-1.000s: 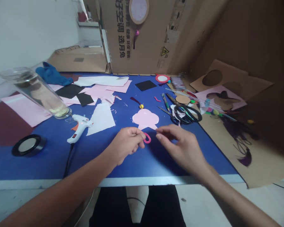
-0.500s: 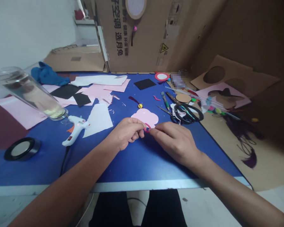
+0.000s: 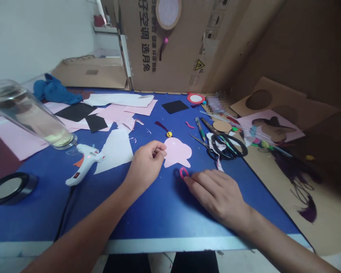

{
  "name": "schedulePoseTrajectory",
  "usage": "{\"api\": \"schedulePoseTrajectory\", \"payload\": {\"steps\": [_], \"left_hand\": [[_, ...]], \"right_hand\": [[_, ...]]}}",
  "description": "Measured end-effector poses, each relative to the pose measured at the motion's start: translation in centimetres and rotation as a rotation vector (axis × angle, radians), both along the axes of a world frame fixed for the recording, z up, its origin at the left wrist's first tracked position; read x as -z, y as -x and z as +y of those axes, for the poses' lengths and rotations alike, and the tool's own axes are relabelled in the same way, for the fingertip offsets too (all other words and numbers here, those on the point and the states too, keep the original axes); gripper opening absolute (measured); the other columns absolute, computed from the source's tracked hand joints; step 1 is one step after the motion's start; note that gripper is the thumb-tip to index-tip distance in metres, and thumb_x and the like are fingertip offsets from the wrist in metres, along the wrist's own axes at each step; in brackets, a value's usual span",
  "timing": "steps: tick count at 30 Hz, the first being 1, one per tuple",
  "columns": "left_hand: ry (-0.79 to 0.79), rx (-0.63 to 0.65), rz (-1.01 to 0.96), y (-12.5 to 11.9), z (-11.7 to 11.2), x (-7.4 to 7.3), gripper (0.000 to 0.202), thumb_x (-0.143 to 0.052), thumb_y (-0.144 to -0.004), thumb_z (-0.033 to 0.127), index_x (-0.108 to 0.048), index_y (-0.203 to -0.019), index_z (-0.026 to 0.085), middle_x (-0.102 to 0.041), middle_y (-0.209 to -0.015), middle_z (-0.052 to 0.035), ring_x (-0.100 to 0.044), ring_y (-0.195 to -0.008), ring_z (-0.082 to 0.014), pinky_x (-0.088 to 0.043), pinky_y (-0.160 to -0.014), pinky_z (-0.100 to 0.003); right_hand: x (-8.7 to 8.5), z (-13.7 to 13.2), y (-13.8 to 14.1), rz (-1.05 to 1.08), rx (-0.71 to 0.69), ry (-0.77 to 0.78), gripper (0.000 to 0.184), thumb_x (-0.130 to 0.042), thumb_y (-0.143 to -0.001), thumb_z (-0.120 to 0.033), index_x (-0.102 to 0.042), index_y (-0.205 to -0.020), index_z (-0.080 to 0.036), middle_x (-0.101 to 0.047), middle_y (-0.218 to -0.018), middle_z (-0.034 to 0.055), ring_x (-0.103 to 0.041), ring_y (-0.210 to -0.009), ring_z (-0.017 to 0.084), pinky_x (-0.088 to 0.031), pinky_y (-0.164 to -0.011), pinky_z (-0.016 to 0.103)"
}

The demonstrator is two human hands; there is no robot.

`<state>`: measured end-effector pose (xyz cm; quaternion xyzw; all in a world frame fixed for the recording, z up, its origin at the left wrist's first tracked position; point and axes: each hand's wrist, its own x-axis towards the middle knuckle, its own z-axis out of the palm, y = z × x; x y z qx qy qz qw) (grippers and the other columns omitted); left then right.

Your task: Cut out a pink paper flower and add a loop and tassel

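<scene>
On the blue table [image 3: 159,212], my left hand [image 3: 146,165] is curled, its thumb and forefinger pinched at the left edge of a pink cloud-shaped paper cutout [image 3: 178,151]. My right hand [image 3: 217,193] lies low on the table to the right. Its fingers are pressed together, and their tips hold a small pink loop [image 3: 183,172] that stands just below the cutout. A small yellow bead [image 3: 169,134] lies above the cutout.
A white glue gun [image 3: 83,165] with its cord lies to the left, beside a tilted glass jar [image 3: 31,113] and a black tape roll [image 3: 10,187]. Scissors [image 3: 227,144], pens and scraps sit to the right. Paper sheets [image 3: 113,112] and cardboard boxes [image 3: 170,45] are behind.
The pink loop was in my left hand; now it is at my right fingertips, lower on the table. My left hand has moved up to the cutout's edge. The view shifted a little.
</scene>
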<state>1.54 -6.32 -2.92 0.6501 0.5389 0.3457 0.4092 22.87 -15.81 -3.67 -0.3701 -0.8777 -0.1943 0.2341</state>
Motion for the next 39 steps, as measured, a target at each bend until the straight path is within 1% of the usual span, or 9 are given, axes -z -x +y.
{"api": "schedulePoseTrajectory", "payload": {"steps": [2,4,6,8,12,19,26,30,39], "left_hand": [[-0.098,0.027,0.102,0.0,-0.2,0.2,0.028,-0.057,-0.091,0.004,-0.078,-0.097,0.022,-0.081,-0.100,-0.0025,-0.074,-0.092,-0.0192,-0.055,-0.087,-0.033],[-0.162,0.057,0.147,-0.2,-0.5,0.5,0.038,-0.053,-0.088,-0.003,-0.080,-0.097,0.023,-0.082,-0.105,-0.0026,-0.075,-0.101,-0.0207,-0.055,-0.093,-0.035],[-0.192,0.079,0.153,-0.4,-0.7,0.7,0.045,-0.050,-0.086,-0.007,-0.081,-0.098,0.023,-0.083,-0.106,-0.0020,-0.076,-0.103,-0.0206,-0.056,-0.094,-0.035],[-0.202,0.095,0.149,-0.4,-0.8,1.0,0.047,-0.050,-0.084,-0.009,-0.081,-0.098,0.024,-0.083,-0.105,-0.0008,-0.077,-0.100,-0.0202,-0.057,-0.093,-0.034],[-0.211,0.137,0.141,-0.2,-0.8,1.4,0.050,-0.049,-0.082,-0.011,-0.081,-0.096,0.025,-0.084,-0.102,0.0011,-0.078,-0.096,-0.0194,-0.058,-0.090,-0.033],[-0.211,0.174,0.138,-0.2,-0.9,1.4,0.050,-0.048,-0.082,-0.011,-0.081,-0.095,0.024,-0.084,-0.100,0.0003,-0.077,-0.094,-0.0197,-0.058,-0.090,-0.034],[-0.209,0.207,0.144,-0.2,-0.9,1.3,0.050,-0.047,-0.083,-0.009,-0.082,-0.096,0.024,-0.083,-0.101,-0.0007,-0.076,-0.098,-0.0212,-0.058,-0.094,-0.036],[-0.211,0.221,0.146,-0.2,-1.0,1.3,0.050,-0.047,-0.083,-0.009,-0.082,-0.097,0.024,-0.083,-0.102,-0.0007,-0.076,-0.102,-0.0216,-0.058,-0.096,-0.037],[-0.225,0.240,0.146,-0.2,-1.1,1.2,0.050,-0.048,-0.083,-0.010,-0.081,-0.097,0.024,-0.083,-0.102,-0.0001,-0.075,-0.103,-0.0211,-0.057,-0.095,-0.036]], "right_hand": [[0.2,-0.1,0.1,-0.003,0.007,0.019,0.023,-0.054,-0.112,-0.009,-0.073,-0.100,-0.012,-0.073,-0.082,0.0057,-0.053,-0.069,0.018,-0.031,-0.062,0.038],[0.5,0.0,0.2,-0.001,0.019,0.024,0.023,-0.053,-0.112,-0.009,-0.073,-0.101,-0.012,-0.073,-0.082,0.0058,-0.053,-0.069,0.018,-0.031,-0.062,0.038],[0.6,0.4,0.3,0.008,0.037,0.018,0.023,-0.054,-0.112,-0.010,-0.073,-0.098,-0.012,-0.071,-0.079,0.0051,-0.051,-0.069,0.019,-0.030,-0.062,0.038],[0.7,0.8,0.4,0.016,0.051,0.018,0.024,-0.055,-0.112,-0.010,-0.073,-0.096,-0.012,-0.069,-0.077,0.0044,-0.050,-0.068,0.019,-0.029,-0.062,0.039],[0.7,1.7,0.8,0.006,0.058,0.023,0.027,-0.053,-0.112,-0.010,-0.074,-0.095,-0.012,-0.066,-0.074,0.0040,-0.050,-0.067,0.019,-0.029,-0.061,0.039],[1.0,2.3,0.8,-0.007,0.056,0.048,0.029,-0.049,-0.113,-0.009,-0.073,-0.097,-0.011,-0.068,-0.077,0.0051,-0.054,-0.070,0.019,-0.034,-0.062,0.038],[1.2,2.4,0.6,-0.013,0.062,0.068,0.025,-0.052,-0.112,-0.009,-0.073,-0.097,-0.012,-0.067,-0.078,0.0052,-0.055,-0.070,0.019,-0.035,-0.062,0.038],[1.2,2.5,0.5,-0.011,0.052,0.075,0.026,-0.051,-0.113,-0.011,-0.073,-0.099,-0.012,-0.067,-0.078,0.0049,-0.054,-0.070,0.019,-0.035,-0.063,0.038],[1.3,2.6,0.3,-0.011,0.052,0.076,0.024,-0.052,-0.112,-0.011,-0.073,-0.100,-0.011,-0.067,-0.079,0.0051,-0.055,-0.071,0.020,-0.038,-0.063,0.038]]}}
